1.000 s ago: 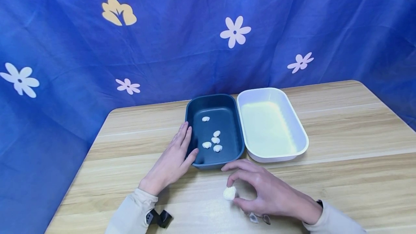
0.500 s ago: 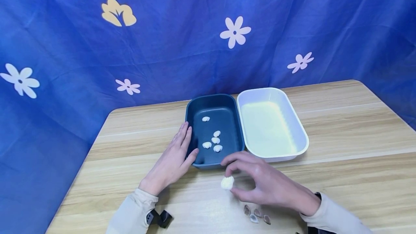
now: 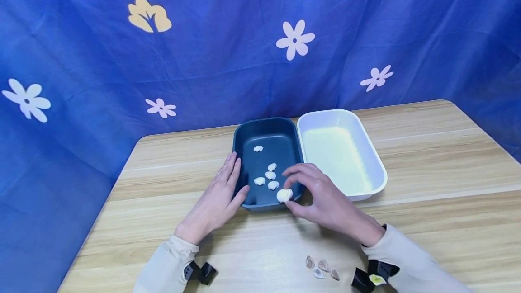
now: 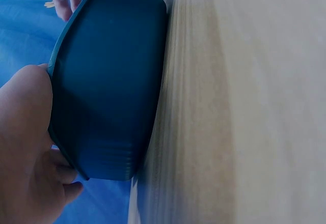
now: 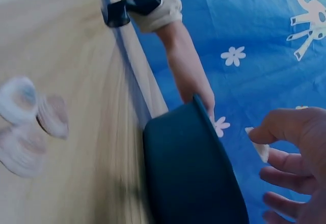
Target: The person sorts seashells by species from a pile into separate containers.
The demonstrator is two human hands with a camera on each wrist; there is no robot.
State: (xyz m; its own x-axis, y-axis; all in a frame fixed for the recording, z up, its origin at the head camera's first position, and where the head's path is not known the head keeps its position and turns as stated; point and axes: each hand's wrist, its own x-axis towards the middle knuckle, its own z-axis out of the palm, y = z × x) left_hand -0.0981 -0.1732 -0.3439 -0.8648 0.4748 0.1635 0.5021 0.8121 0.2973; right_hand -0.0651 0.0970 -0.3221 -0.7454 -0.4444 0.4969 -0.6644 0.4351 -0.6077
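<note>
On the right wrist view I am logging my right hand [image 5: 293,168] at the lower right, its fingers [image 5: 277,130] curling round a small white shell [image 5: 261,150] that is showing only in part, held just above the rim of the dark blue tray [image 5: 191,170]. Beyond the tray my left hand [image 5: 196,89] is lying against its far side, the beige sleeve [image 5: 153,7] and a black strap [image 5: 130,7] showing higher up. Four blurred shells [image 5: 30,122] are lying close together on the wooden table [image 5: 61,40] at the left, and the blue flowered cloth [image 5: 244,46] is filling the background.
</note>
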